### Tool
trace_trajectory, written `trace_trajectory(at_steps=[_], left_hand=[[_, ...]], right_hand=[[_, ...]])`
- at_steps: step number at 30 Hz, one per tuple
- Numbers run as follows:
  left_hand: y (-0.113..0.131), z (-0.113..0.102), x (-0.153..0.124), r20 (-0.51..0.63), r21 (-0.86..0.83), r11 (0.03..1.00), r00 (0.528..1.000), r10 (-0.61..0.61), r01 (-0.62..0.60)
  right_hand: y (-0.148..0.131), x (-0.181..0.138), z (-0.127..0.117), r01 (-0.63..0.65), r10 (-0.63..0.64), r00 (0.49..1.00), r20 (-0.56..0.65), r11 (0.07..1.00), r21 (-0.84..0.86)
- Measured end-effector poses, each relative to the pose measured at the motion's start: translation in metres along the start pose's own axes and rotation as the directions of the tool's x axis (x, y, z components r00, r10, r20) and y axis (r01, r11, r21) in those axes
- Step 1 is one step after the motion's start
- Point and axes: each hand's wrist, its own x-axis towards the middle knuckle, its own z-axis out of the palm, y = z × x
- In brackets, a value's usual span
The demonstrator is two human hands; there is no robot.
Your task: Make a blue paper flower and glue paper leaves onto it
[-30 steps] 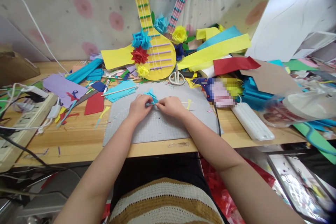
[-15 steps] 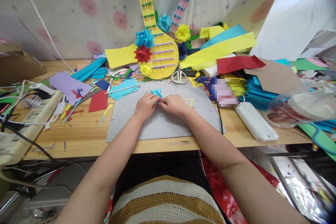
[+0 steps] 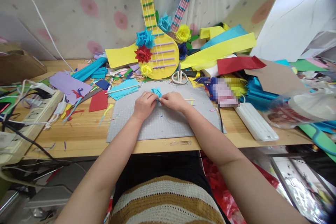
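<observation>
Over a grey cutting mat [image 3: 162, 126], my left hand [image 3: 143, 105] and my right hand [image 3: 174, 100] meet fingertip to fingertip. Both pinch a small folded blue paper flower [image 3: 156, 92] that sticks up between them. A thin wooden stick [image 3: 189, 99] pokes out to the right from under my right hand. Both hands have their fingers curled closed on the paper piece.
Scissors [image 3: 179, 77] lie at the mat's far edge, before a yellow paper guitar [image 3: 160, 54] decked with paper flowers. Coloured paper scraps cover the table. A power strip with cables [image 3: 28, 112] sits left, a white box [image 3: 256, 122] right, a blue glue gun [image 3: 207, 84] beside it.
The hands have shifted slightly farther up the mat with the blue paper piece, fingers working on it. The view has settled a little to the left.
</observation>
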Motion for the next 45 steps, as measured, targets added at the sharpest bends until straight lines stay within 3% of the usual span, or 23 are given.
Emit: trace_trajectory(at_steps=[6, 10, 13, 24, 45], left_hand=[[-0.001, 0.001, 0.000, -0.008, 0.015, 1.000, 1.000, -0.023, 0.024], [0.001, 0.000, -0.001, -0.013, 0.026, 0.999, 0.999, -0.047, 0.047], [0.003, -0.002, -0.002, -0.019, 0.052, 0.995, 0.996, -0.084, 0.085], [0.009, -0.005, -0.003, -0.079, 0.049, 0.982, 0.981, -0.176, 0.180], [0.008, -0.006, -0.004, -0.099, 0.078, 0.979, 0.978, -0.182, 0.190]], right_hand=[[0.000, -0.006, 0.003, 0.030, -0.034, 0.993, -0.116, 0.999, -0.034], [-0.001, -0.013, 0.008, 0.150, -0.146, 0.941, -0.306, 0.989, -0.009], [-0.001, -0.012, 0.013, 0.199, -0.205, 0.910, -0.359, 0.979, -0.056], [-0.006, -0.001, 0.022, 0.216, -0.288, 0.855, -0.430, 0.954, -0.210], [-0.003, 0.003, 0.023, 0.246, -0.310, 0.856, -0.414, 0.948, -0.200]])
